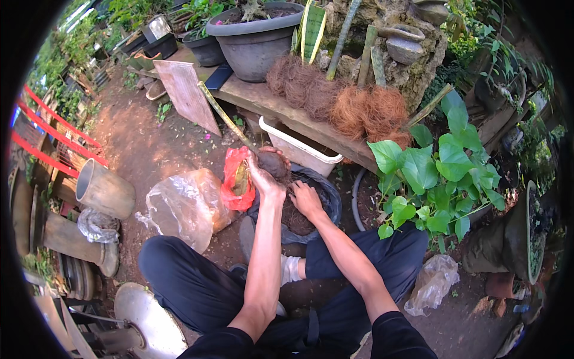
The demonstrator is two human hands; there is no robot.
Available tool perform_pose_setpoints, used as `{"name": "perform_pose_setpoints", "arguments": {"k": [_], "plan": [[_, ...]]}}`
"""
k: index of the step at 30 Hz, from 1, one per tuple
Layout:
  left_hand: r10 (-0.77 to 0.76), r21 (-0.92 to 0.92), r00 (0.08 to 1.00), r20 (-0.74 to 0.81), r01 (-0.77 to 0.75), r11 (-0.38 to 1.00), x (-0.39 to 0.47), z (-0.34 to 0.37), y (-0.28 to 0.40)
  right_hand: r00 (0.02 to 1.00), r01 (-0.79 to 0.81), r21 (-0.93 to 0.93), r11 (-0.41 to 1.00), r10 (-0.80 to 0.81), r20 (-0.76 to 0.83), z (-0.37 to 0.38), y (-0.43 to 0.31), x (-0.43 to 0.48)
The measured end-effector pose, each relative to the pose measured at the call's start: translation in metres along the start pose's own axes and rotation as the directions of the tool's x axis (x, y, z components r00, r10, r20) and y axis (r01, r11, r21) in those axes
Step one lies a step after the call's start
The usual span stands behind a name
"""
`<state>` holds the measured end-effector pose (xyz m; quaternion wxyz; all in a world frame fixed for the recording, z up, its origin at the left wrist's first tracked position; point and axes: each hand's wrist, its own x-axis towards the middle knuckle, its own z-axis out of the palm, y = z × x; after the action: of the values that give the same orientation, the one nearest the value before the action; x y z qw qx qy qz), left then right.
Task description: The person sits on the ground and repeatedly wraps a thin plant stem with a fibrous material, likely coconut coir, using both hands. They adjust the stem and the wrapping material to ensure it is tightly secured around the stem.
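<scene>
My left hand (263,177) is shut around a dark ball of soil or fibre (273,167). From the ball a bare green stem cutting (224,117) slants up to the left. Just below the ball, my right hand (307,199) has its fingers apart over a dark plastic bag (329,185), and nothing shows in its grasp. Dark soil and brown fibre (299,222) lie inside that bag, partly hidden by my arms. Beside my left wrist is a red plastic bag (240,181) with yellowish material in it. A clear plastic bag (184,204) lies farther left on the ground.
Fibre-wrapped balls with cuttings (350,112) line a low wooden bench (255,98), beside a large grey pot (258,45). Under it sits a white rectangular tub (298,150). A leafy plant (441,179) crowds the right; a tipped grey pot (105,188) lies left.
</scene>
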<state>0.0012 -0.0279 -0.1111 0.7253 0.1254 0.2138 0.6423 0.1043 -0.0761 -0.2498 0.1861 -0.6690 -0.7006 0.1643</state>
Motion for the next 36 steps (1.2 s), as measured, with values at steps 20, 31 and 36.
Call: {"name": "perform_pose_setpoints", "arguments": {"k": [20, 31, 36], "plan": [[0.057, 0.087, 0.997, -0.059, -0.052, 0.995, 0.01, -0.012, -0.004, 0.848, -0.064, 0.848, 0.525, 0.476, -0.231, -0.094, -0.028, 0.011], [0.199, 0.305, 0.959, -0.201, -0.132, 0.943, 0.014, -0.019, -0.005, 0.765, 0.254, 0.785, 0.566, 0.379, -0.521, -0.127, -0.081, -0.004], [0.195, 0.359, 0.976, -0.101, -0.147, 0.922, 0.01, -0.006, -0.01, 0.784, 0.388, 0.52, 0.761, 0.023, -0.62, -0.129, -0.08, -0.008]]}}
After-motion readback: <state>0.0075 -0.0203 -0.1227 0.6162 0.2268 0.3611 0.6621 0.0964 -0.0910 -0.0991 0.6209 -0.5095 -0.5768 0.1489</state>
